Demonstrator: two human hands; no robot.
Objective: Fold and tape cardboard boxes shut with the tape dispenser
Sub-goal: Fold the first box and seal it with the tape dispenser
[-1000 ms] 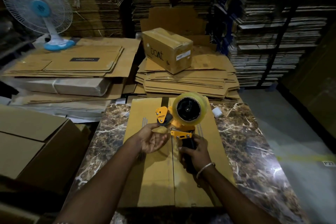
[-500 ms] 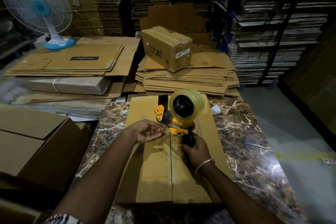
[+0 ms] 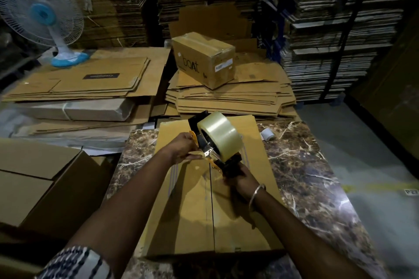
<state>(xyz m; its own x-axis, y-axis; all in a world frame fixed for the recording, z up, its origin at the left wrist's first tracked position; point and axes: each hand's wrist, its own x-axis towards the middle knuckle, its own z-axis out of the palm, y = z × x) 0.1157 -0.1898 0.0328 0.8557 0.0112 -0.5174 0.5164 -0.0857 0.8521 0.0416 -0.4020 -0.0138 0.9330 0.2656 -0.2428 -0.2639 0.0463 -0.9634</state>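
Observation:
A cardboard box [image 3: 192,215] lies on the marble table [image 3: 317,183] with its two top flaps closed along a centre seam. Above its far half I hold the tape dispenser [image 3: 217,140], an orange and black frame carrying a large clear tape roll. My right hand [image 3: 240,179] grips the black handle from below. My left hand [image 3: 186,148] is at the dispenser's front end, fingers pinching at the tape by the orange guard and blade. The exact tape end is hidden by my fingers.
A taped box marked "boAt" [image 3: 204,59] sits on a stack of flat cartons [image 3: 229,97] behind the table. More flat cartons [image 3: 79,84] and a blue fan [image 3: 43,16] lie at the left. A large brown box [image 3: 40,186] stands left of the table. A small white roll [image 3: 267,135] rests on the table.
The dispenser has turned so the roll's outer face points toward me and has dropped closer to the box. My left hand turned over and closed on the dispenser's front end.

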